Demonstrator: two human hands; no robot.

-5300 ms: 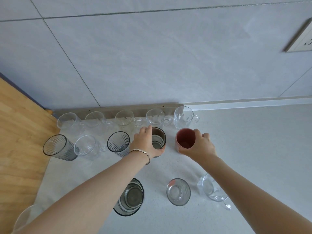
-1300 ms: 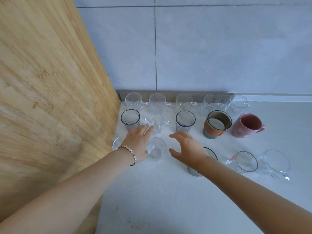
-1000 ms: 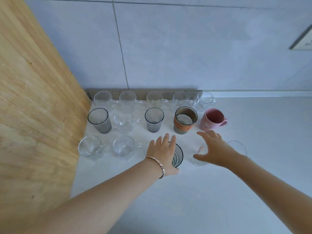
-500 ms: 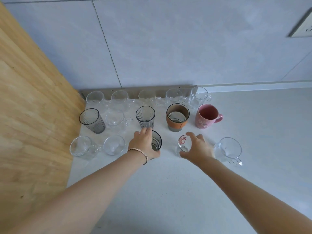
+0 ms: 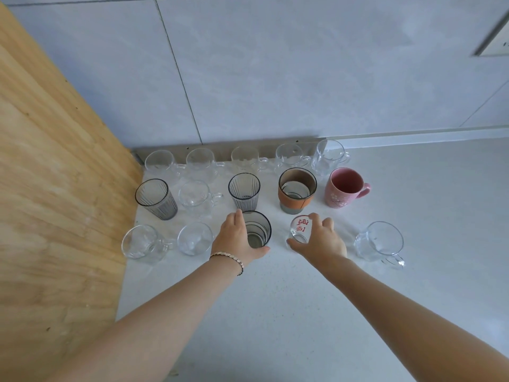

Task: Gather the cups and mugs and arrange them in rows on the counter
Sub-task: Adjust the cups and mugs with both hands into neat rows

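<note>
Nudging either glass backward could clink it against the ribbed glass (image 5: pixel 244 190) or orange-sleeved cup (image 5: pixel 296 201) behind, since the left grip (image 5: pixel 234 239) curls round the smoky tumbler (image 5: pixel 259 230) and the right grip (image 5: pixel 321 242) pinches the small red-lettered glass (image 5: pixel 300 230), both seemingly standing close in the table's (image 5: pixel 275 299) front row.

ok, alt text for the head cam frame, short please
The left hand grips a smoky glass and the right hand grips a small red-printed glass, side by side in the front row of three rows of cups on a white counter. A pink mug ends the middle row; five clear mugs line the wall; a wooden panel stands at left.
</note>
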